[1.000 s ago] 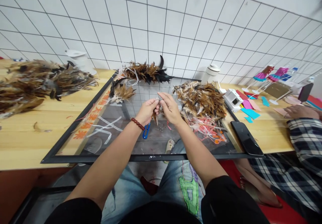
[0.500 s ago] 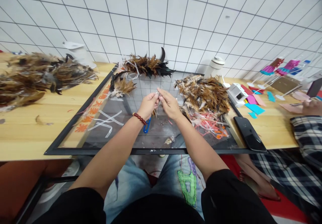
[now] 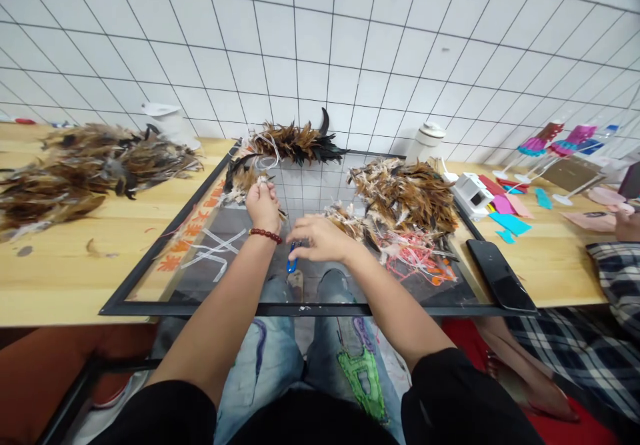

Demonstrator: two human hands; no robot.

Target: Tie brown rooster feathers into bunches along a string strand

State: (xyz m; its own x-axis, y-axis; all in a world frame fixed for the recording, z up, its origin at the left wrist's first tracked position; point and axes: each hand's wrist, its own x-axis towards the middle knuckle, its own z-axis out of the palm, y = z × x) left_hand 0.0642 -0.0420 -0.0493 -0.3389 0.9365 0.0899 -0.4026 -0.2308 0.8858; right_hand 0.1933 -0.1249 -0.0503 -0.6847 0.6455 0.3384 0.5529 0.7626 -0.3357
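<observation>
My left hand, a beaded bracelet at its wrist, is closed in a fist. White quill ends poke out above it and brown feather tips below, so it holds a small bunch of feathers. Behind that fist lies a small brown feather pile. My right hand has its fingers apart and curved over a small blue tool, which looks like thread snips. Whether the fingers touch the tool I cannot tell. Loose feathers lie just right of this hand.
A large feather heap and pink-white strings lie on the right. White strips are at the left. A feather garland lies at the back. A phone rests on the black frame edge. A co-worker's plaid sleeve shows at far right.
My hands were together at the middle and have come apart. The left moved left with the feathers; the right came down toward the blue tool, its fingers spreading.
</observation>
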